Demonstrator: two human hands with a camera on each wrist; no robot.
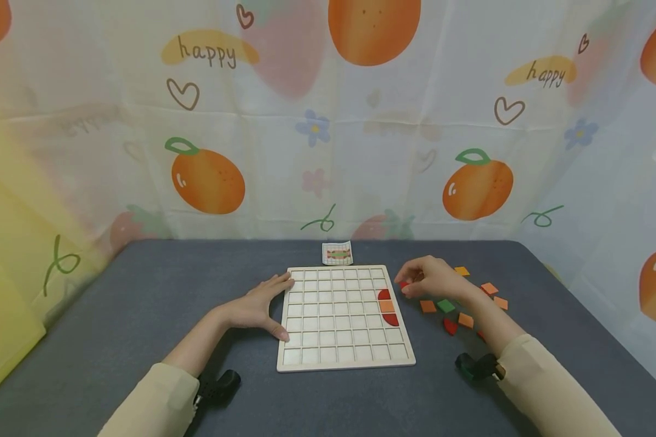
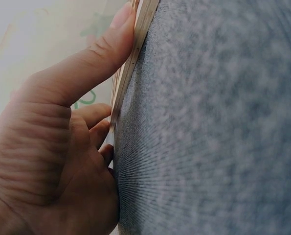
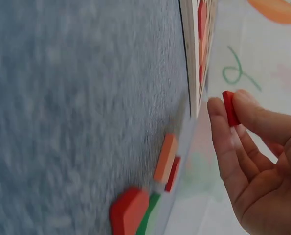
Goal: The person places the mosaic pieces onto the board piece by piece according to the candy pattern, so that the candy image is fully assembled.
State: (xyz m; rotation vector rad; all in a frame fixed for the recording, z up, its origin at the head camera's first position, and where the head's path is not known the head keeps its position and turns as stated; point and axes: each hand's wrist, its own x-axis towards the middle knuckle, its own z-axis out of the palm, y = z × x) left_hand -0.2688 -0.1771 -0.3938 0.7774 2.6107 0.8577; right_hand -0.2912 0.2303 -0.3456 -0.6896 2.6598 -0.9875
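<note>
A white square board (image 1: 328, 337) with a raised grid lies on the dark table. My left hand (image 1: 256, 306) rests at its left edge, thumb and fingers spread along the rim; the left wrist view shows the thumb (image 2: 94, 63) against the wooden side. Beyond the right edge, my right hand (image 1: 436, 280) pinches a small red tile (image 3: 230, 108) between thumb and fingertips, held up off the table. In the board's rightmost column sit a red piece (image 1: 384, 295), an orange square (image 1: 387, 306) and another red piece (image 1: 390, 320), one below the other.
Loose tiles lie right of the board, partly under the right forearm: a green one (image 1: 446, 305), a red one (image 1: 451, 326), a yellow-orange one (image 1: 461, 271) and several orange ones (image 1: 428, 306). A small pattern card (image 1: 337, 254) lies behind the board, before a printed curtain (image 1: 284, 182).
</note>
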